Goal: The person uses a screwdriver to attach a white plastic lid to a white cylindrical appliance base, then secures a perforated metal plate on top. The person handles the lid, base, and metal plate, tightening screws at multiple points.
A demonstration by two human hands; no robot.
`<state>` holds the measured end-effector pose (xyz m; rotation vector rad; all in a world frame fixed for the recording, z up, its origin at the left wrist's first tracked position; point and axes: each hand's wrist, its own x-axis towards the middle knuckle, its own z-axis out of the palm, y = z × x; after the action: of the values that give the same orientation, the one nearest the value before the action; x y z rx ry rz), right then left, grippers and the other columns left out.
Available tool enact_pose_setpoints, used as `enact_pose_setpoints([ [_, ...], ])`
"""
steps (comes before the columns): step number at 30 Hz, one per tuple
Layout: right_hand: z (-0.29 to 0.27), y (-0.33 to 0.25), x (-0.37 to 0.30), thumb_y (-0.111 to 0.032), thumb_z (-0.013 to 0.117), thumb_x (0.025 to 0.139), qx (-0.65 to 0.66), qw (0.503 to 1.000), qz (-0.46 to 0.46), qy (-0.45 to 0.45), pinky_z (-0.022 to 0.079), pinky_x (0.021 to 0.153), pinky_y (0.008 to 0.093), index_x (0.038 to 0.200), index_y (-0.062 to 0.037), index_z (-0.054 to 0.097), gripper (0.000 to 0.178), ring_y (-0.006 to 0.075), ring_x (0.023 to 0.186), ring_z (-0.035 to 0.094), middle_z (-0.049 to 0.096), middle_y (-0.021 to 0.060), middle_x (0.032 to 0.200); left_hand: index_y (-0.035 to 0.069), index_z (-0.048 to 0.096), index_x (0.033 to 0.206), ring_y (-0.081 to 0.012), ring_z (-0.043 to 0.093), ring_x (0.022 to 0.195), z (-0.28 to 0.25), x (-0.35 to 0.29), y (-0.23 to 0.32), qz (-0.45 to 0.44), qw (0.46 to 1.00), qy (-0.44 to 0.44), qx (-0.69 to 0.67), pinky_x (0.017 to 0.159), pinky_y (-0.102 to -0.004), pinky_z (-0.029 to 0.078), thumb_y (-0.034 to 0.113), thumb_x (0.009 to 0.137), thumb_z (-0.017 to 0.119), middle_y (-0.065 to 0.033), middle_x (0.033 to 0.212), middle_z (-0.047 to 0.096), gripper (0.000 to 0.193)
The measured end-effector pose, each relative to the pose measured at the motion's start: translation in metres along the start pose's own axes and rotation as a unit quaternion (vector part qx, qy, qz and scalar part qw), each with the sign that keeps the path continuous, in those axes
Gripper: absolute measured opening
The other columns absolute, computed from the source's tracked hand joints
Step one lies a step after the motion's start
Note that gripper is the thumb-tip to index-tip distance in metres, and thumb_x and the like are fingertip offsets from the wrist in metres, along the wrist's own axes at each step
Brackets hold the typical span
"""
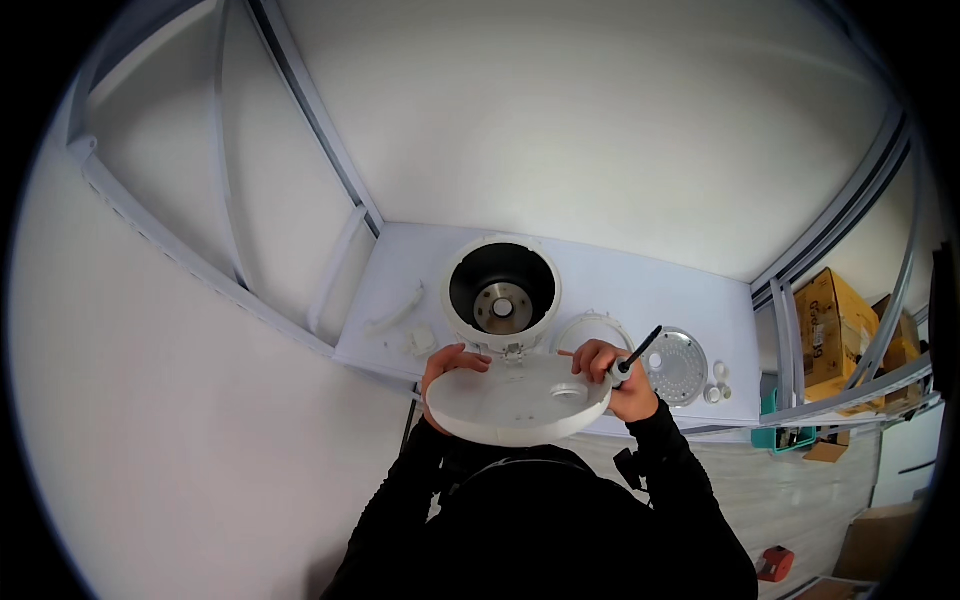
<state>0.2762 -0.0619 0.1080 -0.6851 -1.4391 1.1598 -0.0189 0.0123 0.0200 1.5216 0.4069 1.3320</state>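
White plastic lid sits at my frame's lower centre: the left hand curls round its left rim, the right hand clasps the right rim plus a screwdriver. I expect it light, stiff, slightly slippery; I'd hold opposite edges.

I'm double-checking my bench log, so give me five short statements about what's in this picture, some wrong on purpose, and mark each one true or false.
1. The left hand and right hand both hold the white cover. True.
2. The screwdriver is in the left hand. False: the screwdriver is in the right hand.
3. The perforated disc lies to the right of the pot. True.
4. The pot's top is closed. False: it is open, showing a dark inside.
5. Small round parts lie to the left of the disc. False: they lie to its right.
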Motion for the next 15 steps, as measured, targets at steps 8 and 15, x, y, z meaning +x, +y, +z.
enact_pose_setpoints([
  [8, 0.033, -0.001, -0.003, 0.008, 0.07, 0.077, -0.078, 0.996, -0.047, -0.011, 0.042, 0.113, 0.0598, 0.082, -0.007, 0.056, 0.021, 0.028, 0.097, 0.061, 0.055, 0.0079, 0.093, 0.004, 0.047, 0.138, -0.027, 0.066, 0.113, 0.001, -0.023, 0.022, -0.095, 0.979, 0.178, 0.037, 0.096, -0.0402, 0.055, 0.01, 0.092, 0.073, -0.0143, 0.12, 0.067, 0.053],
  [15, 0.099, 0.012, 0.017, 0.01, 0.07, 0.072, -0.168, 0.979, -0.11, -0.012, 0.042, 0.112, 0.0561, 0.082, -0.0043, 0.061, 0.02, 0.0315, 0.1, 0.062, 0.055, 0.0102, 0.096, 0.003, 0.056, 0.138, -0.0253, 0.067, 0.113, -0.098, -0.089, 0.026, -0.056, 0.943, 0.02, 0.326, 0.093, -0.0347, 0.054, 0.033, 0.106, 0.049, -0.0144, 0.128, 0.066, 0.044],
])
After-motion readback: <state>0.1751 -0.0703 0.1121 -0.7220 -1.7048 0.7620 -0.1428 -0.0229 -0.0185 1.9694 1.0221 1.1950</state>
